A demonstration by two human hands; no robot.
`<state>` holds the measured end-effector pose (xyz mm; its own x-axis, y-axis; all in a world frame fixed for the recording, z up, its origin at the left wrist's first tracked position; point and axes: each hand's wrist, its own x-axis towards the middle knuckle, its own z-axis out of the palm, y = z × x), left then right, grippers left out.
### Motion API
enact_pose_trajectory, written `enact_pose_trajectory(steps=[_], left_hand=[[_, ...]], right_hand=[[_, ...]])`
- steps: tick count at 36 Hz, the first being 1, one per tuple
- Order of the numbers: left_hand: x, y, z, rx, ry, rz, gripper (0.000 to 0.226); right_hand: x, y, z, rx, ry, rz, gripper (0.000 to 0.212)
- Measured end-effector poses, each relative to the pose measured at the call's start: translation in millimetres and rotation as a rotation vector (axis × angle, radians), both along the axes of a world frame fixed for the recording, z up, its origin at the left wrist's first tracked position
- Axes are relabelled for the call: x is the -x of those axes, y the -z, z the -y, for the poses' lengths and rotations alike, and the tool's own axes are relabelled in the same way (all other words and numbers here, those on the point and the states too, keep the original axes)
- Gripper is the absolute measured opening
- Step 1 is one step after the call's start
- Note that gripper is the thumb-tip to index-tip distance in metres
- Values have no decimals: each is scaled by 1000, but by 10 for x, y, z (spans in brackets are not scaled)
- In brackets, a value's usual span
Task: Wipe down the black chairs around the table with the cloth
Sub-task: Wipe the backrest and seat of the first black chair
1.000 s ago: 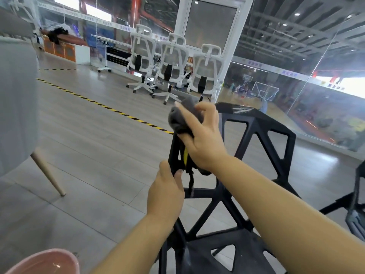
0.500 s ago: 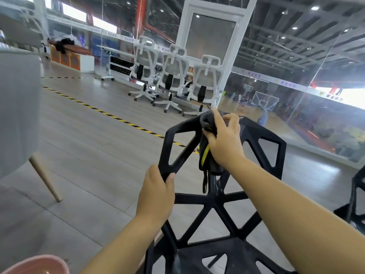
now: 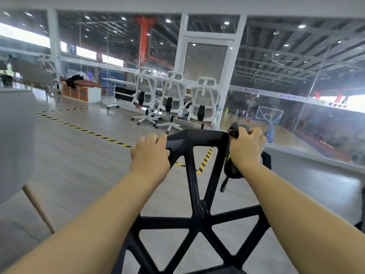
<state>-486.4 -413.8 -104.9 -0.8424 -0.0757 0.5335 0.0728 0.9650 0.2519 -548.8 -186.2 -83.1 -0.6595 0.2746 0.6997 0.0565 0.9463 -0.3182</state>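
A black chair (image 3: 197, 194) with an open triangular lattice back fills the lower middle of the head view. My left hand (image 3: 151, 153) grips the left corner of its top rail. My right hand (image 3: 246, 148) grips a dark grey cloth (image 3: 232, 167) and presses it over the right corner of the top rail. Part of the cloth, with a yellow strip, hangs down below my palm beside the right upright. The chair's seat and legs are out of view.
A grey chair (image 3: 13, 139) with a wooden leg stands close on the left. Three white office chairs (image 3: 171, 99) line a desk at the back. Yellow-black tape (image 3: 85, 129) crosses the wooden floor. A glass wall (image 3: 306, 119) runs along the right.
My right hand has slid the cloth rightward along the top rail to its right corner. My left hand has moved up from the left strut to the rail's left corner. The view tilted upward.
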Motion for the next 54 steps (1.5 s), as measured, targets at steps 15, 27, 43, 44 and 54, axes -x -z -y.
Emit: enact_pose_trajectory(steps=[15, 27, 43, 44, 54], left_hand=[[38, 100, 0, -13, -7, -73, 37], [84, 11, -115, 127, -44, -92, 34], [391, 160, -546, 260, -121, -66, 83], [394, 170, -550, 263, -128, -70, 84], [378, 271, -537, 300, -142, -154, 80]], right_hand=[[61, 173, 650, -323, -500, -167, 34], [18, 194, -458, 40, 170, -28, 24], [21, 281, -901, 255, 223, -20, 30], [17, 314, -888, 318, 235, -35, 30], [-42, 821, -826, -629, -319, -312, 40]])
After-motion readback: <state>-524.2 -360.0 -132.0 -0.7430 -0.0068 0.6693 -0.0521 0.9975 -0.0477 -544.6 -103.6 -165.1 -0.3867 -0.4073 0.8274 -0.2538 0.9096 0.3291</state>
